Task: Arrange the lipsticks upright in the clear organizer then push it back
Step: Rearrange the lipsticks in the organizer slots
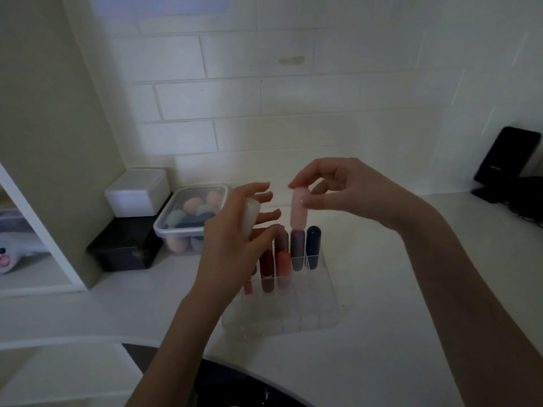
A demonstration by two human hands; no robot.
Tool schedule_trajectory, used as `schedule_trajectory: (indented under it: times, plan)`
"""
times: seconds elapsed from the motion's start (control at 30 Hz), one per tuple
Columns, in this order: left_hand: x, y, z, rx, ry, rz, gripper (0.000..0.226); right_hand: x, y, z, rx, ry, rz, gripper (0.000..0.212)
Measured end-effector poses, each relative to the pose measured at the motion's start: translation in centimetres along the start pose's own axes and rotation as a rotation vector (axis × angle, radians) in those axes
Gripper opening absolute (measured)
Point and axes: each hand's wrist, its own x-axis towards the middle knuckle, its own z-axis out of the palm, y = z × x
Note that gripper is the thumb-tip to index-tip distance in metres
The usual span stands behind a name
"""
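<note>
Step in hand: loading the organizer (296, 306); the push back is not yet due. The right hand (338, 189) holds a pink lipstick (297, 210) upright, grip pinching its top end between thumb and fingertips, directly above the rear row; the left hand (235, 245) holds a white lipstick (249, 218), grip curled round it, beside the organizer's left rear corner.

Next move, as judged: lower the pink lipstick straight down into a free cell, keeping it vertical and clear of the tubes already seated; then seat the white one.

Contents: the organizer stands on the table (411, 289), rear cells holding upright tubes, among them a navy tube (313, 245), a purple tube (297, 248) and a coral tube (283, 265); front cells look free. A lidded tub (188, 218) at left holds makeup sponges; a white box (136, 190) sits on a black box (123, 248), contents hidden.
</note>
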Motion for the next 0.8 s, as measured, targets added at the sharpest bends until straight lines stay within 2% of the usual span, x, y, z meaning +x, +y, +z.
schedule_trajectory:
  times: [0.13, 0.27, 0.5, 0.8]
  plan:
    - [-1.0, 0.0, 0.2, 0.055, 0.205, 0.072, 0.033, -0.3, -1.1, 0.2, -0.222, -0.085, -0.029, 0.016]
    - [-1.3, -0.5, 0.3, 0.111, 0.300, 0.104, 0.025, -0.7, -2.2, 0.3, -0.328, -0.203, -0.045, 0.014]
    - [-1.6, -1.0, 0.5, 0.167, 0.300, 0.131, 0.026, -0.7, -2.2, 0.9, -0.382, -0.248, 0.028, 0.013]
    - [-2.2, -1.1, 0.9, 0.182, 0.331, 0.133, 0.027, -0.4, -1.3, 2.5, -0.572, -0.300, 0.125, 0.026]
